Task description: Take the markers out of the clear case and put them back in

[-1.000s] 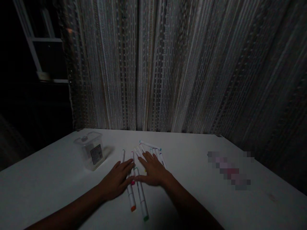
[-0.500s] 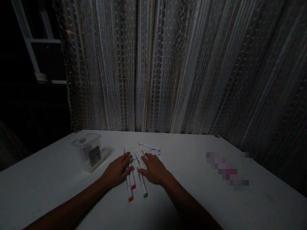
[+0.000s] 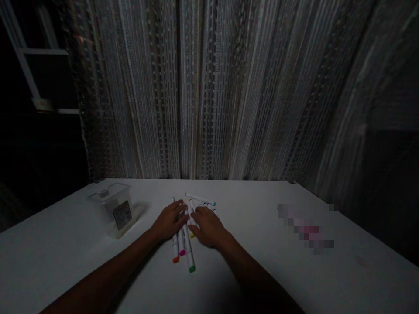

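White markers with coloured ends lie between and under my hands on the white table. My left hand (image 3: pixel 169 221) rests on the left side of the bunch, fingers spread and thumb toward the middle. Below it stick out an orange-ended marker (image 3: pixel 175 249), a pink-ended marker (image 3: pixel 181 245) and a green-ended marker (image 3: pixel 189 255), side by side. My right hand (image 3: pixel 209 227) lies against the right side with its fingers extended, next to a yellow-ended marker (image 3: pixel 192 234). Behind the fingertips, a teal-ended marker (image 3: pixel 200 199) lies crosswise. Fingers partly hide the other markers.
To the left stands a clear plastic container (image 3: pixel 108 213) with a lid and a dark label. A blurred-out pinkish item (image 3: pixel 307 230) lies on the right of the white table (image 3: pixel 248 261). A patterned curtain (image 3: pixel 209 87) hangs behind the far edge.
My left hand has come closer to my right hand. The orange-, pink- and green-ended markers now lie closer together. The camera view has shifted slightly.
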### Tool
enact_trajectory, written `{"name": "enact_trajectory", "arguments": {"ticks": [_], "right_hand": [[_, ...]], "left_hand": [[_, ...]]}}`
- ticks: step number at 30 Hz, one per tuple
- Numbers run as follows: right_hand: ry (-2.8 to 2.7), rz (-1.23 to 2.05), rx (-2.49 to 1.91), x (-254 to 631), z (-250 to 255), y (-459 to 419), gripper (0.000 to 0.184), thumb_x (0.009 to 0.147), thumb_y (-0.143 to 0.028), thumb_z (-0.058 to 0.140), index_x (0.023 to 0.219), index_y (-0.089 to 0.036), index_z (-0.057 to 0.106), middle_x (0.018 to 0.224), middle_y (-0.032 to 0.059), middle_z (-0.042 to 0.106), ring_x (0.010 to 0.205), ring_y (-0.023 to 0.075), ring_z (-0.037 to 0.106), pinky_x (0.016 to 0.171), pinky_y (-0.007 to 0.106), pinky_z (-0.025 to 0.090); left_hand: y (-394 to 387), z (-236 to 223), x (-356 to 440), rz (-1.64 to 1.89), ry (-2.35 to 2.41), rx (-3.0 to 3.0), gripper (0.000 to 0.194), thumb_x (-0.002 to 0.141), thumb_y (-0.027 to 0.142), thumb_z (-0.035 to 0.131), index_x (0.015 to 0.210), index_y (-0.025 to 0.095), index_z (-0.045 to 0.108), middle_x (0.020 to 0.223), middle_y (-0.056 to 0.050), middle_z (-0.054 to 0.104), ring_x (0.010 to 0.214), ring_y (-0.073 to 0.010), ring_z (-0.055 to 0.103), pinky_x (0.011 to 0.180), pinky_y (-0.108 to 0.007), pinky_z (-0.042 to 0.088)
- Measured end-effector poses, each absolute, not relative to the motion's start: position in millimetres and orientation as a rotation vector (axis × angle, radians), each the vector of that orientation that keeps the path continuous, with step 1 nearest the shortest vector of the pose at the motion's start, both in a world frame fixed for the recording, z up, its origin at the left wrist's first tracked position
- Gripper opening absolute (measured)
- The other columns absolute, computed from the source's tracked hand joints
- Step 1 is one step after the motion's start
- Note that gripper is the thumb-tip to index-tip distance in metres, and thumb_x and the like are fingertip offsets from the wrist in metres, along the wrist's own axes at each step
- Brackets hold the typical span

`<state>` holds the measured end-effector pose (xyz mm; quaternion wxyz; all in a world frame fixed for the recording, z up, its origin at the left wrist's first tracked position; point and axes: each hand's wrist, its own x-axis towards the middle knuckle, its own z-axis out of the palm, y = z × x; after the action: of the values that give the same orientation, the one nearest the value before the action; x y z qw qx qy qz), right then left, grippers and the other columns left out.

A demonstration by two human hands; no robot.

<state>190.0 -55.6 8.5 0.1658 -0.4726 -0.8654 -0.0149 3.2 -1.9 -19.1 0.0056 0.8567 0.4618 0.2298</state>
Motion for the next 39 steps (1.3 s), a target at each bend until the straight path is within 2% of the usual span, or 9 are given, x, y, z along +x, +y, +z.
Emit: {"name": "enact_trajectory", "arguments": {"ticks": [6, 9, 12, 15, 20, 26, 31, 35, 39], "right_hand": [[-2.449, -0.009, -1.402, 195, 8, -52, 0.031, 0.088, -0.030, 0.042, 0.109, -0.014, 0.057, 0.113, 0.0115, 0.056, 0.105, 0.0224, 0.049, 0.092, 0.036, 0.040], [-2.324, -0.030, -1.497, 203, 8, -44, 0.032, 0.088, -0.023, 0.040, 0.114, -0.013, 0.055, 0.122, 0.0117, 0.052, 0.114, 0.0213, 0.044, 0.098, 0.034, 0.035], [-2.271, -0.061, -1.607, 211, 7, -31, 0.036, 0.090, -0.022, 0.036, 0.121, -0.012, 0.052, 0.134, 0.0139, 0.043, 0.123, 0.0229, 0.036, 0.103, 0.038, 0.030], [-2.379, -0.071, -1.659, 213, 8, -20, 0.038, 0.091, -0.030, 0.035, 0.122, -0.012, 0.050, 0.134, 0.0150, 0.042, 0.123, 0.0259, 0.037, 0.100, 0.044, 0.033], [-2.435, -0.133, -1.685, 208, 16, -31, 0.038, 0.093, -0.035, 0.032, 0.106, -0.011, 0.058, 0.118, 0.0147, 0.054, 0.108, 0.0244, 0.049, 0.093, 0.040, 0.040], [-2.468, -0.155, -1.686, 219, 20, -70, 0.040, 0.092, -0.038, 0.036, 0.115, -0.012, 0.054, 0.124, 0.0162, 0.051, 0.113, 0.0254, 0.047, 0.096, 0.039, 0.038], [-2.359, -0.174, -1.739, 220, 23, -63, 0.046, 0.091, -0.036, 0.036, 0.128, -0.010, 0.046, 0.137, 0.0175, 0.039, 0.127, 0.0275, 0.035, 0.106, 0.039, 0.027], [-2.304, -0.137, -1.767, 214, 16, -42, 0.047, 0.092, -0.037, 0.033, 0.132, -0.014, 0.043, 0.138, 0.0173, 0.039, 0.128, 0.0282, 0.034, 0.106, 0.042, 0.026], [-2.326, -0.091, -1.795, 215, 6, -36, 0.047, 0.093, -0.040, 0.031, 0.128, -0.015, 0.048, 0.134, 0.0176, 0.042, 0.126, 0.0300, 0.037, 0.102, 0.045, 0.029]], "left_hand": [[2, -25, 16, 0.724, 1.401, 2.601, 0.040, 0.087, 0.041, 0.039, 0.117, 0.021, 0.057, 0.133, -0.010, 0.047, 0.121, -0.0230, 0.046, 0.100, -0.041, 0.038], [-1, -26, 15, 0.811, 1.332, 2.569, 0.036, 0.086, 0.035, 0.040, 0.109, 0.019, 0.062, 0.124, -0.011, 0.055, 0.113, -0.0223, 0.052, 0.098, -0.040, 0.040], [-6, -24, 13, 0.865, 1.281, 2.597, 0.033, 0.085, 0.034, 0.042, 0.104, 0.018, 0.064, 0.118, -0.011, 0.059, 0.110, -0.0218, 0.053, 0.098, -0.039, 0.040], [-10, -22, 13, 0.835, 1.274, 2.639, 0.037, 0.086, 0.039, 0.041, 0.112, 0.020, 0.059, 0.130, -0.012, 0.049, 0.121, -0.0247, 0.044, 0.102, -0.045, 0.035], [-11, -22, 10, 0.604, 1.295, 2.611, 0.046, 0.088, 0.048, 0.033, 0.124, 0.023, 0.049, 0.136, -0.011, 0.044, 0.128, -0.0267, 0.037, 0.105, -0.057, 0.023], [-17, -16, 13, 0.708, 1.332, 2.739, 0.050, 0.089, 0.048, 0.031, 0.130, 0.021, 0.043, 0.139, -0.013, 0.038, 0.131, -0.0267, 0.032, 0.106, -0.054, 0.024], [-23, -4, 26, 0.896, 1.300, 3.075, 0.064, 0.087, 0.054, 0.029, 0.139, 0.018, 0.027, 0.147, -0.011, 0.023, 0.138, -0.0258, 0.014, 0.111, -0.051, 0.011], [-24, -3, 36, 0.942, 1.319, 3.190, 0.068, 0.085, 0.059, 0.029, 0.141, 0.021, 0.023, 0.148, -0.010, 0.021, 0.138, -0.0268, 0.011, 0.110, -0.053, 0.006], [-26, -8, 41, 1.047, 1.518, 3.081, 0.063, 0.086, 0.056, 0.030, 0.141, 0.025, 0.024, 0.149, -0.011, 0.019, 0.138, -0.0297, 0.010, 0.108, -0.058, 0.007]]}}
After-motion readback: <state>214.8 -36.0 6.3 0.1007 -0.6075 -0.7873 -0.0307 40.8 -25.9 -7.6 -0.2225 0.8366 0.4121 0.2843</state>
